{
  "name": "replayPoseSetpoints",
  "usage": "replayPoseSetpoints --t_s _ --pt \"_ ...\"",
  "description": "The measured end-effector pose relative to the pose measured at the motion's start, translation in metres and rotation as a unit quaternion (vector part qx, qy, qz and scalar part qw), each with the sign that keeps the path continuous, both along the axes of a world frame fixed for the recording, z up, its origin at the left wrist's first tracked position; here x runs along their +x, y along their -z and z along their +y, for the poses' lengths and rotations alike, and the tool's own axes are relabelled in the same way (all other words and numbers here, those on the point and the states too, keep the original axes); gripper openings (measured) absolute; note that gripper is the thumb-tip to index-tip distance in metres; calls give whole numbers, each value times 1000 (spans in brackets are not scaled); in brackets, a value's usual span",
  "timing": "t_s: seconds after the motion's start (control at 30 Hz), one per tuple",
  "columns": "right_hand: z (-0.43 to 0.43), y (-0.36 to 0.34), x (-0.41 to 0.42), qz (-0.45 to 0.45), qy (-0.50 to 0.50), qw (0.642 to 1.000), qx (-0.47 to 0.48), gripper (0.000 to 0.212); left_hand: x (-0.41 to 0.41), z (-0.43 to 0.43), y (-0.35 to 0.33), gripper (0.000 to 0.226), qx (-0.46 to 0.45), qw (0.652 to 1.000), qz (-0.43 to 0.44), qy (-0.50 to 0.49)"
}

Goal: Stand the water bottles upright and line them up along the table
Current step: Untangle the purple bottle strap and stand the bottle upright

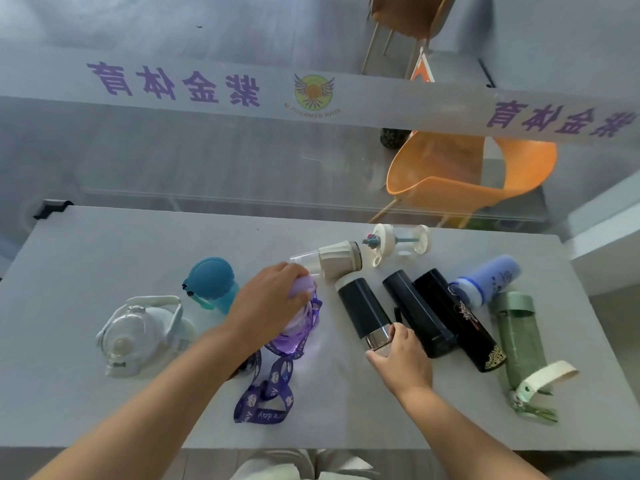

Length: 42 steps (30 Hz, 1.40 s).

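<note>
gripping with right hand (pixel 398 355) the steel end of black flask (pixel 363 311), lying mid-table | clasping with left hand (pixel 273 299) the lid of purple bottle (pixel 298 327), about upright | step: standing bottles | next: tip flask upright beside it

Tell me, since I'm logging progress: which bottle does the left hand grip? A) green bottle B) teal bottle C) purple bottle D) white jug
C: the left hand grips the top of the purple bottle, while the right hand holds the silver end of the black flask.
</note>
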State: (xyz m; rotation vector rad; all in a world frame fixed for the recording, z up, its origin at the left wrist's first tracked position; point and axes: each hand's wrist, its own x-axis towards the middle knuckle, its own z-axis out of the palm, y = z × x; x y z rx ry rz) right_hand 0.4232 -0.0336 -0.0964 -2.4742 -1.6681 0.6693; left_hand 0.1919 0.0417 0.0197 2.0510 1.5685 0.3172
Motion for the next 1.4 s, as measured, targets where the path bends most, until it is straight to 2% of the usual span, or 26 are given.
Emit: replayPoseSetpoints --t_s 0.2,0.5,0.67,0.8,1.1,1.27,1.4 --pt "-1 0 0 70 71 995 2 50 7 2 4 32 21 1000 3 2" --pt "-2 -24 12 99 88 983 124 79 26 0 3 32 56 998 21 35" --pt "2 -39 19 116 39 967 224 84 44 -7 11 30 101 991 55 69" --pt "8 -50 29 131 -13 956 262 81 71 -20 12 29 106 991 40 68" --pt "16 -52 61 153 -159 954 202 86 130 -42 24 45 -22 998 49 34" --pt "20 -50 78 174 -212 945 179 88 142 -46 28 45 -51 998 49 -2" --pt "28 -52 91 187 -267 929 172 88 146 -42 35 46 -31 996 65 -44"
